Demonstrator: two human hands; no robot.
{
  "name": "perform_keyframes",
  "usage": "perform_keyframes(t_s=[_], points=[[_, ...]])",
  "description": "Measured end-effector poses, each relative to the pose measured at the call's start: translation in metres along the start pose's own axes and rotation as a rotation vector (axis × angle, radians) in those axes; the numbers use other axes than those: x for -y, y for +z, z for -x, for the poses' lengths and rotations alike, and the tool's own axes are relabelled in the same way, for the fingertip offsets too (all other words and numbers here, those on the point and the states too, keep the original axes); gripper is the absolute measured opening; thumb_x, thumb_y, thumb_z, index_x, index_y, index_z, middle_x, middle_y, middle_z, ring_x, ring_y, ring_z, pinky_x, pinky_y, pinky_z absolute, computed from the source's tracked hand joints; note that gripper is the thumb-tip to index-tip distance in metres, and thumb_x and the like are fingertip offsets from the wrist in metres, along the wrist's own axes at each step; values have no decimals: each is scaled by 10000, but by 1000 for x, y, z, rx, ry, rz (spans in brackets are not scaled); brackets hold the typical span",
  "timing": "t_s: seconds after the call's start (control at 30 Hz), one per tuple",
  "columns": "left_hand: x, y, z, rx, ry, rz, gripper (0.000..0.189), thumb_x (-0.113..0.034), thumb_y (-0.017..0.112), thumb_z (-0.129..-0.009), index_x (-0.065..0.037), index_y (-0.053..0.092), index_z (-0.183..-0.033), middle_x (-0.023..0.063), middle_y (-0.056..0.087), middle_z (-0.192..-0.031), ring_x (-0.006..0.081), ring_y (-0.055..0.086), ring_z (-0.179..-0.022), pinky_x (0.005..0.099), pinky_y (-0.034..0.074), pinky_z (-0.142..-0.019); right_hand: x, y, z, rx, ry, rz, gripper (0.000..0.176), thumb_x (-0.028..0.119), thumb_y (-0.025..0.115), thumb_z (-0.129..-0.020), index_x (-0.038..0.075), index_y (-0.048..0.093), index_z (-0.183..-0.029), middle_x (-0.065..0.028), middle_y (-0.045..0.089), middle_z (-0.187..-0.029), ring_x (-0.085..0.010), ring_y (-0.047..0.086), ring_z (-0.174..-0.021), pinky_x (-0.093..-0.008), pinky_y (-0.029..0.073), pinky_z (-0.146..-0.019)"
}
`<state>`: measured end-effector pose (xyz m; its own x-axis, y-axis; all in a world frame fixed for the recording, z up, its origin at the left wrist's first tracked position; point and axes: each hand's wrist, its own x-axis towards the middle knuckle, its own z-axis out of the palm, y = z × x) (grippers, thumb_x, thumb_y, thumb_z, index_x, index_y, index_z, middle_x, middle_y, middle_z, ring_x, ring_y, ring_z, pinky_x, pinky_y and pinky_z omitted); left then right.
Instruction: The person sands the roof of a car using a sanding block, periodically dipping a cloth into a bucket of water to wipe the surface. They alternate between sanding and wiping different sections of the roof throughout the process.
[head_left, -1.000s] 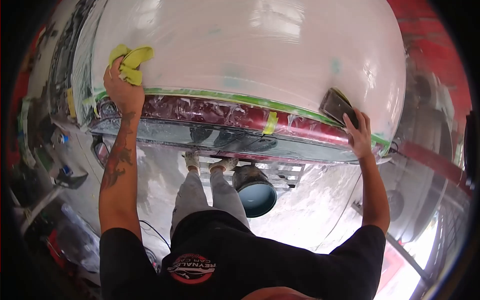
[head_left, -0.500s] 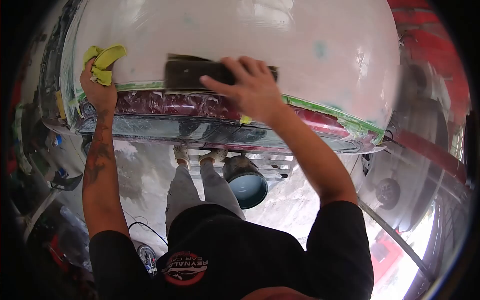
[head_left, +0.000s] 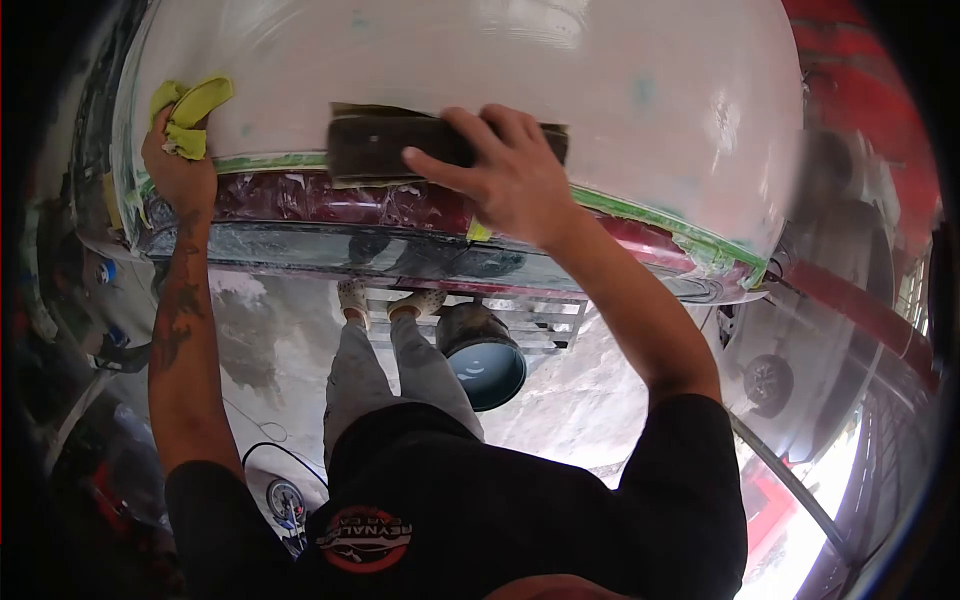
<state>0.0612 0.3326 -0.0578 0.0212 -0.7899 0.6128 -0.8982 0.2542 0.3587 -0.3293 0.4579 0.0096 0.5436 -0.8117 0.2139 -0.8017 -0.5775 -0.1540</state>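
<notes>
My right hand is closed over a long dark sanding block, with a strip of sandpaper showing along its edges. The block lies against the whitish, primed car panel, just above a line of green masking tape. At the panel's left side, my left hand grips a crumpled yellow-green cloth near the taped edge.
Maroon bodywork and a dark glossy strip run below the tape. By my feet stands a bucket of liquid on a slatted pallet. A grey car is at the right, and a hose lies at the lower left.
The sanding block, blurred before, now appears sharper and slightly farther right. My left hand and the cloth have shifted a little left and up in view.
</notes>
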Motion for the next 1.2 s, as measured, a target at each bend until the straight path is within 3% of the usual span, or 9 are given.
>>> perform_keyframes(t_s=[0.13,0.37,0.47,0.6,0.67,0.87,0.93,1.07,1.2], points=[[7,2,0,17,19,54,506,-20,747,-816,-17,578,-1293,201,620,-1165,407,587,-1113,463,455,-972,0,11,0,-45,-1,-31,673,166,755,-721,389,619,-1341,-82,511,-1388,-313,510,-1162,-432,443,-968],[-1,0,-5,25,-8,79,452,-57,761,-824,10,600,-1240,215,627,-1137,414,605,-1072,462,467,-948,-103,-59,184,-101,326,186,551,130,748,-763,299,688,-1284,-151,590,-1338,-374,551,-1101,-477,485,-949],[-2,-3,-6,31,-26,46,467,-64,773,-821,7,594,-1246,211,625,-1129,414,602,-1067,459,464,-952,-88,-40,169,-127,306,185,576,106,750,-742,292,688,-1283,-159,583,-1344,-378,549,-1103,-483,489,-945],[-3,-4,-4,17,22,24,475,-68,773,-832,5,582,-1261,203,622,-1119,408,603,-1058,453,459,-956,-43,-25,43,17,7,10,737,114,776,-640,369,645,-1319,-90,582,-1349,-329,545,-1109,-432,506,-930],[-3,-3,-3,5,35,7,467,-67,769,-839,6,581,-1260,201,619,-1132,402,599,-1070,454,457,-959,-67,-19,23,-77,-36,96,582,217,761,-748,375,659,-1300,-52,589,-1299,-288,561,-1061,-394,503,-915],[-1,-2,-4,80,-66,138,468,-71,749,-861,0,563,-1285,192,591,-1181,388,567,-1128,457,434,-983,-244,-38,55,-296,900,390,453,329,658,-934,317,608,-1384,-152,646,-1250,-396,596,-1071,-471,511,-934],[-2,-5,-4,87,-87,137,472,-75,746,-865,-4,559,-1293,190,583,-1189,388,557,-1138,459,428,-987,-225,-28,54,-322,841,394,468,330,668,-919,305,608,-1382,-159,628,-1257,-400,576,-1075,-475,504,-918],[-4,-6,-2,62,-35,53,465,-87,740,-874,-22,558,-1296,194,580,-1181,399,554,-1124,466,428,-974,-50,-9,48,-213,480,173,640,132,766,-755,317,627,-1352,-124,600,-1279,-358,576,-1081,-458,502,-923],[-5,-6,-4,82,-41,9,450,-108,735,-886,-40,559,-1295,201,579,-1185,408,550,-1117,469,429,-960,-109,-31,85,-174,540,207,588,175,759,-805,309,621,-1361,-131,601,-1288,-363,583,-1064,-469,515,-916]])
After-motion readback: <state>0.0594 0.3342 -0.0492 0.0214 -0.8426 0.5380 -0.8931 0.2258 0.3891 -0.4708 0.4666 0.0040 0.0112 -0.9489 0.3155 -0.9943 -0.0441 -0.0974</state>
